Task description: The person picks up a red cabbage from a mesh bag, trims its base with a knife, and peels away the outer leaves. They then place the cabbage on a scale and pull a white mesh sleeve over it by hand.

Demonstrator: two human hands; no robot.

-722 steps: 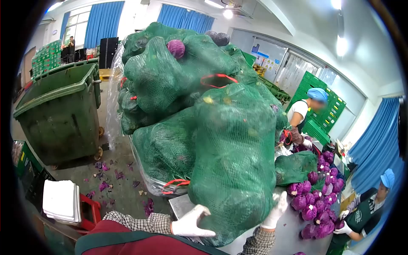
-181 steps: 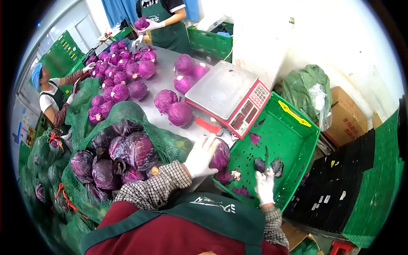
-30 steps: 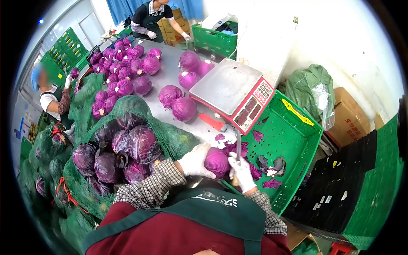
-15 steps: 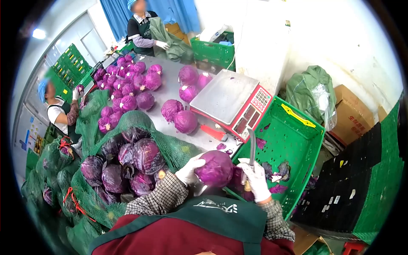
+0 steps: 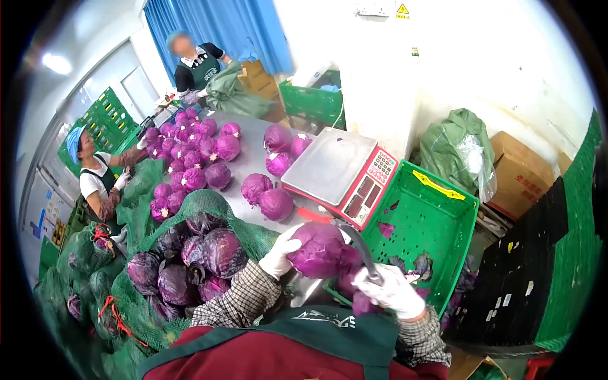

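A purple cabbage (image 5: 320, 248) is gripped by the gloved left hand (image 5: 280, 252), closed on its side. A knife (image 5: 360, 251) is clenched in the right hand (image 5: 392, 292), just right of the head. Trimming is judged unfinished: loose purple leaves hang below it, scraps lie in the green crate (image 5: 443, 202) beyond. The mesh sack (image 5: 190, 253) left of the hands stays full. Further off, many trimmed heads (image 5: 190, 158) are laid on the table.

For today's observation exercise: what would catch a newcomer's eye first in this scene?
Front and centre, the gloved left hand grips a red cabbage while the right hand holds a knife against it. Behind them, loose purple cabbages crowd the steel table, beside a scale and a green crate.
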